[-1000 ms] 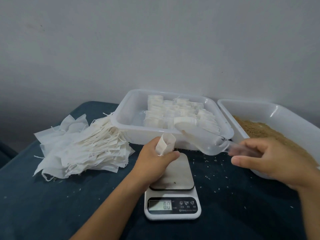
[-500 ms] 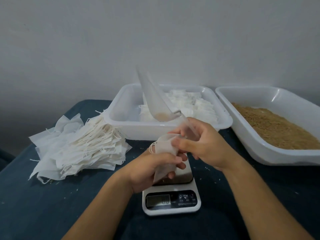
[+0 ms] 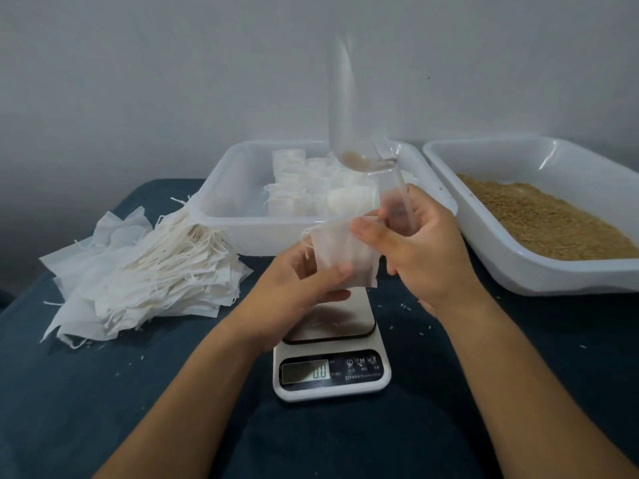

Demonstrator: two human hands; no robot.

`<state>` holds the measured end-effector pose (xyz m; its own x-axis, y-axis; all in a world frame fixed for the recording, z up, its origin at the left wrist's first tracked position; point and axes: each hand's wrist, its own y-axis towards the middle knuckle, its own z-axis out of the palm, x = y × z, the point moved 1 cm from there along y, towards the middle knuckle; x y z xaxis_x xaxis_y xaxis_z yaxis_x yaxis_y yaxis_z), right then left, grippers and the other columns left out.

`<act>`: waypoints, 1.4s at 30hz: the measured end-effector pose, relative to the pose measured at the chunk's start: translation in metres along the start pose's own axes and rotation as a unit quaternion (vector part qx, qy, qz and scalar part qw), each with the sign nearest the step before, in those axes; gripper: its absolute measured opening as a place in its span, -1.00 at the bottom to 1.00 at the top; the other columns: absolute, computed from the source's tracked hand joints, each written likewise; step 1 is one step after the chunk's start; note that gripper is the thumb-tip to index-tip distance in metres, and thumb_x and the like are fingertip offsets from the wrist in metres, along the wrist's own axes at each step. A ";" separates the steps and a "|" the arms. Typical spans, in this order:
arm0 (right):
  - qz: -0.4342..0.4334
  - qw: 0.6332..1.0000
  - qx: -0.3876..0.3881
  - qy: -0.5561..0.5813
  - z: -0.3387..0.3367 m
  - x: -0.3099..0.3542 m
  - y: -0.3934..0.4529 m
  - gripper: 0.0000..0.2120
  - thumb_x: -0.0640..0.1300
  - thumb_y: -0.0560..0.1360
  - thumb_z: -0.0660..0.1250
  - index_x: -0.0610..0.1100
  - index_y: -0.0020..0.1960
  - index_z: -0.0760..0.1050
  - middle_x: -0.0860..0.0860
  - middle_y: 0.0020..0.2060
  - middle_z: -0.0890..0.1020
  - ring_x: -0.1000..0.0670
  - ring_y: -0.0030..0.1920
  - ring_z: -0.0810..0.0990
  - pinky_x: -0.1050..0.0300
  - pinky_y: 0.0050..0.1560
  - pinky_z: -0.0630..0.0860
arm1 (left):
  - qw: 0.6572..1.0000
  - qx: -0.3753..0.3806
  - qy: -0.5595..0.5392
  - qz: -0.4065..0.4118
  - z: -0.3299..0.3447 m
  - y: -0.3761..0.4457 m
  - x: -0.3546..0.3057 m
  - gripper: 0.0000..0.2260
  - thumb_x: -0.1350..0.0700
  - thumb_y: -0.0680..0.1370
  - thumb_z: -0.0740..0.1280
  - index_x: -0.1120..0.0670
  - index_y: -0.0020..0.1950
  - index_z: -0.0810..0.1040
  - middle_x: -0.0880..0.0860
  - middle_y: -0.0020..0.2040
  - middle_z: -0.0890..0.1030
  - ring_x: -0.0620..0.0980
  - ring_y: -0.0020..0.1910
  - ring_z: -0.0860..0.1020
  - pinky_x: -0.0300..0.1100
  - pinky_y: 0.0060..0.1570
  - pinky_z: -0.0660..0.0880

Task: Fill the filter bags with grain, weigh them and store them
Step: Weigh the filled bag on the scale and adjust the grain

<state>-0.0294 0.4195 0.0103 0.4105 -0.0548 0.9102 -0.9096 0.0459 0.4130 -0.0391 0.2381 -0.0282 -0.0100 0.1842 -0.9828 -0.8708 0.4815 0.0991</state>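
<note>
Over dark blue cloth (image 3: 103, 392), both hands pinch a white filter bag (image 3: 340, 254), left hand (image 3: 297, 285) low, right hand (image 3: 418, 243) also gripping an upright, blurred clear plastic scoop (image 3: 349, 133), partly hiding the scale (image 3: 332, 357).

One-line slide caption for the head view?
Both hands hold a filter bag above the scale; right hand also holds the upturned scoop.

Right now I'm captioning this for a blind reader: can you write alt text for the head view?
Two hands hold a white filter bag above a digital scale; the right hand also grips a clear scoop upright. Behind are a tray of filled bags, a tray of grain and a pile of empty bags.
</note>
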 end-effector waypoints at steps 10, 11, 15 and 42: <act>0.060 0.997 -0.046 -0.010 -0.006 -0.002 0.000 -0.68 0.14 0.39 0.54 -0.02 -0.09 0.50 0.13 -0.06 0.75 0.22 -0.44 0.52 0.32 -0.47 0.43 | 0.995 -0.052 0.084 -0.002 0.006 0.000 0.005 -0.87 0.23 0.58 0.46 0.09 0.11 0.68 0.08 -0.02 0.76 0.04 0.03 0.73 -0.26 -0.06 0.61; 0.070 0.997 -0.040 -0.017 -0.008 -0.004 0.000 -0.69 0.11 0.41 0.55 -0.03 -0.09 0.49 0.14 -0.04 0.75 0.22 -0.45 0.52 0.32 -0.47 0.43 | 0.995 -0.058 0.082 0.001 0.005 0.001 0.005 -0.88 0.23 0.58 0.46 0.08 0.09 0.69 0.07 -0.03 0.76 0.02 0.02 0.73 -0.27 -0.07 0.61; 0.073 0.996 -0.018 -0.045 -0.010 -0.012 0.000 -0.77 -0.09 0.49 0.55 -0.04 -0.11 0.48 0.13 -0.11 0.75 0.23 -0.45 0.54 0.32 -0.47 0.44 | 0.994 -0.052 0.092 -0.008 0.003 0.001 0.007 -0.85 0.22 0.58 0.46 0.09 0.15 0.67 0.07 0.01 0.76 0.02 0.04 0.73 -0.28 -0.06 0.61; 0.031 0.997 -0.056 -0.053 -0.003 -0.025 -0.002 -0.76 -0.07 0.46 0.55 -0.02 -0.13 0.46 0.10 -0.18 0.73 0.20 -0.36 0.58 0.30 -0.48 0.44 | 0.960 -0.225 0.114 0.120 -0.020 0.008 -0.006 -0.90 0.01 0.48 0.47 -0.18 -0.22 0.65 0.00 -0.20 0.65 -0.03 -0.14 0.59 0.04 0.01 0.61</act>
<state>-0.0376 0.4235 -0.0132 0.3386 -0.1530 0.9284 -0.9177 0.1642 0.3618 -0.0555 0.2235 -0.0245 -0.2990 0.0273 -0.9539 -0.9539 0.0199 0.2996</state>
